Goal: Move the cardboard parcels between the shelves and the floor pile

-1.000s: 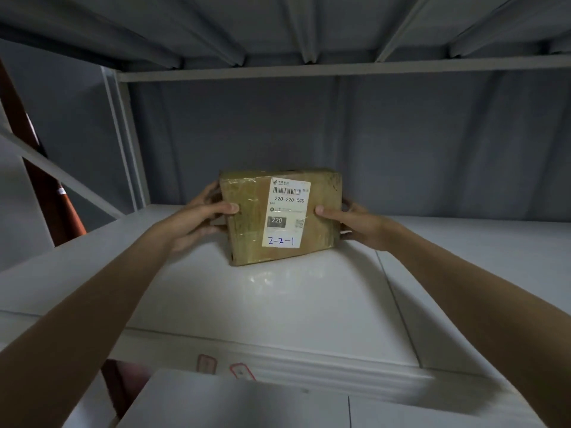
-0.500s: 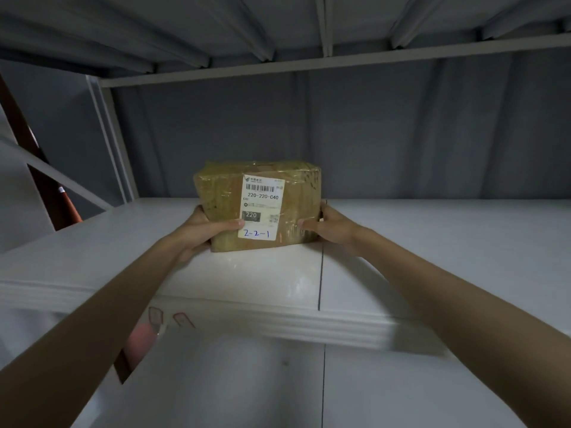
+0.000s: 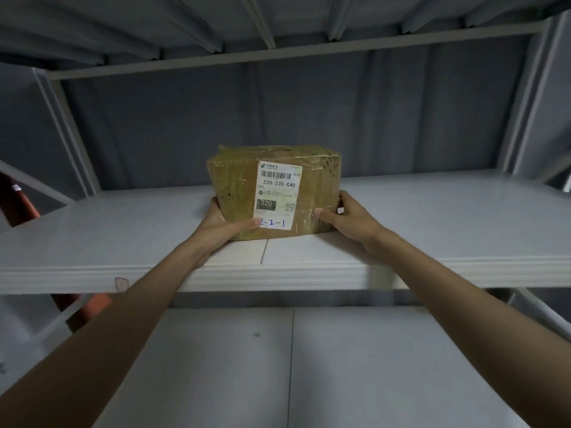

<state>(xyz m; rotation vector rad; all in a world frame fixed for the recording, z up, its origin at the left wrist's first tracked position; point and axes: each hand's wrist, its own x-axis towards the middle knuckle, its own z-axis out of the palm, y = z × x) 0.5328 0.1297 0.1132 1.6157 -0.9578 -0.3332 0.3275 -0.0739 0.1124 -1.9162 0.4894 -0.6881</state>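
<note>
Cardboard parcel (image 3: 273, 193) sitting on white shelf (image 3: 432, 230), near front edge; left hand (image 3: 222, 225) and right hand (image 3: 349, 219) fingers curling round parcel sides, gripping.

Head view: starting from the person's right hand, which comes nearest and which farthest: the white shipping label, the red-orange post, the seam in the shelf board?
From the right hand:
1. White shipping label, on the parcel's front face, just left of the thumb.
2. Seam in the shelf board, below the parcel, toward the front edge.
3. Red-orange post, far left, beyond the shelf frame.
</note>
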